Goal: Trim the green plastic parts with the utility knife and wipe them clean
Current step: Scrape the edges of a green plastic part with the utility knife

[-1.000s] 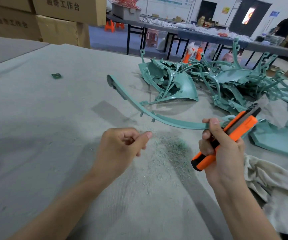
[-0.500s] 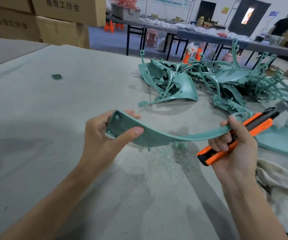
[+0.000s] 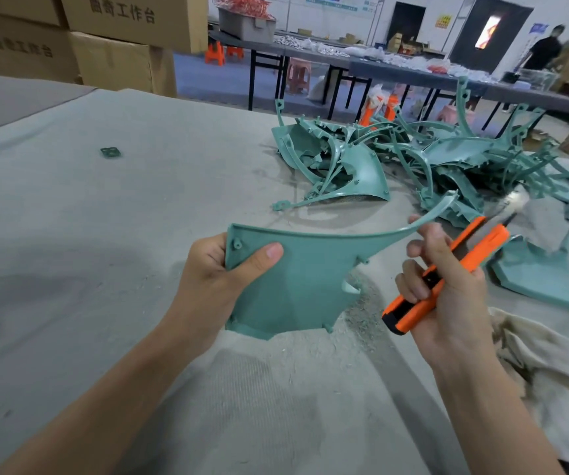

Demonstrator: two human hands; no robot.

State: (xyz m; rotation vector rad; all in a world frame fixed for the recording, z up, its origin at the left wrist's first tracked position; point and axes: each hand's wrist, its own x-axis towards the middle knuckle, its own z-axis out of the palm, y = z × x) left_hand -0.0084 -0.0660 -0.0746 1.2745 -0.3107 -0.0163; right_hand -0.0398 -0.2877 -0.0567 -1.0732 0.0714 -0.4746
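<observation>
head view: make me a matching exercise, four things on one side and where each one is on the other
Things
1. green panel
2. utility knife
3. cloth
4. small green scrap

Places
A. alone on the table, far left
B. gripped in the right hand
C. held by the left hand
D. crumpled on the table, lower right

Pairs: 1-C, 2-B, 3-D, 4-A

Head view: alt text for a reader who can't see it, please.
A person's left hand grips a flat green plastic part by its corner above a grey table, while the right hand holds an orange utility knife beside it. Green shavings lie beneath, a pile of similar parts sits behind, and a pale cloth lies at right.
</observation>
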